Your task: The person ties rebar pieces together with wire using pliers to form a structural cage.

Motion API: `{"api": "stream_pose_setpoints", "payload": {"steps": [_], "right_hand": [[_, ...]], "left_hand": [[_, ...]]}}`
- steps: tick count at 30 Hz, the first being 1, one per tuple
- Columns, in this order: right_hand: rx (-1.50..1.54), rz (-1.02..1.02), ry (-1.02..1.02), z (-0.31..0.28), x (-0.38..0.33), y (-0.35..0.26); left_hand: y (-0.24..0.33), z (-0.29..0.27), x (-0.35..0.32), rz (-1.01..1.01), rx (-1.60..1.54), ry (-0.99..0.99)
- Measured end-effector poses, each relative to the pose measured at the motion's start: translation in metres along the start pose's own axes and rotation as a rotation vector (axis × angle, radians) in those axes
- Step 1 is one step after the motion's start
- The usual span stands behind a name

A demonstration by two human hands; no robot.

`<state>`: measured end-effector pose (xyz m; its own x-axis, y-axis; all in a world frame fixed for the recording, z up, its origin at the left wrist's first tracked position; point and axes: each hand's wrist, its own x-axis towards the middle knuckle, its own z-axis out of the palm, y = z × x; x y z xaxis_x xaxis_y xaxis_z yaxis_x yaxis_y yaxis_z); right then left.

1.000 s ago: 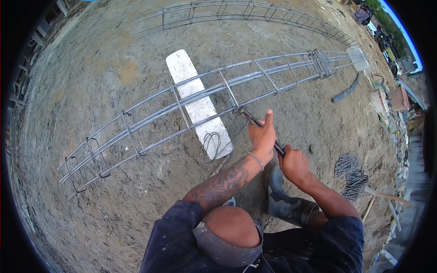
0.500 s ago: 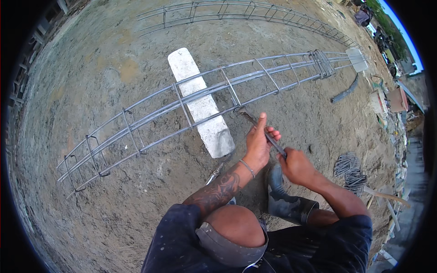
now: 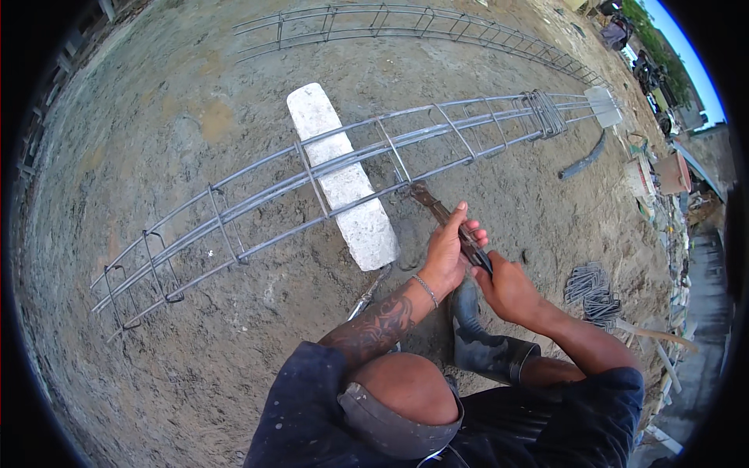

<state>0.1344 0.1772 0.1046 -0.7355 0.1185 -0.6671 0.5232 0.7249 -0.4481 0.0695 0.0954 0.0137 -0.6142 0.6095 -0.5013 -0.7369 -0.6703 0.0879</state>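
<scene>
Dark, worn pincers (image 3: 438,209) reach up and left from my hands, and their jaws are at a joint where a stirrup meets the near bar of a long steel rebar cage (image 3: 355,203). My right hand (image 3: 507,287) is closed around the handle end. My left hand (image 3: 452,248) steadies the tool halfway along, thumb pointing up and fingers curled about the handles. Whether the jaws grip tie wire is too small to tell. Under the cage lies a pale concrete block (image 3: 367,222), bearing its middle.
Bunched stirrups (image 3: 544,113) hang on the cage's right part, near a pale block (image 3: 602,107) under its end. Another rebar cage (image 3: 421,22) lies beyond. At right are a short dark pipe (image 3: 583,160), a heap of bent steel pieces (image 3: 593,292) and a bucket (image 3: 672,173).
The pincers have turned, showing their broader side. Their jaws have moved slightly up to the joint on the near bar. Both hands keep their hold.
</scene>
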Motion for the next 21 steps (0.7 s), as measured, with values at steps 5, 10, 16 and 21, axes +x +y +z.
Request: {"api": "stream_pose_setpoints", "payload": {"steps": [5,10,16,21], "right_hand": [[-0.793,-0.202,0.44,-0.004,0.002,0.027],[-0.738,-0.298,0.445,-0.021,-0.016,0.032],[0.528,0.015,-0.136,-0.061,-0.04,0.028],[0.681,0.075,-0.151,-0.08,-0.055,0.046]], "left_hand": [[-0.014,-0.003,0.01,-0.025,0.058,-0.022],[-0.02,-0.009,-0.002,-0.074,0.266,-0.033],[0.001,-0.051,-0.035,-0.17,1.053,-0.327],[0.063,-0.006,-0.073,0.713,1.823,-0.121]]}}
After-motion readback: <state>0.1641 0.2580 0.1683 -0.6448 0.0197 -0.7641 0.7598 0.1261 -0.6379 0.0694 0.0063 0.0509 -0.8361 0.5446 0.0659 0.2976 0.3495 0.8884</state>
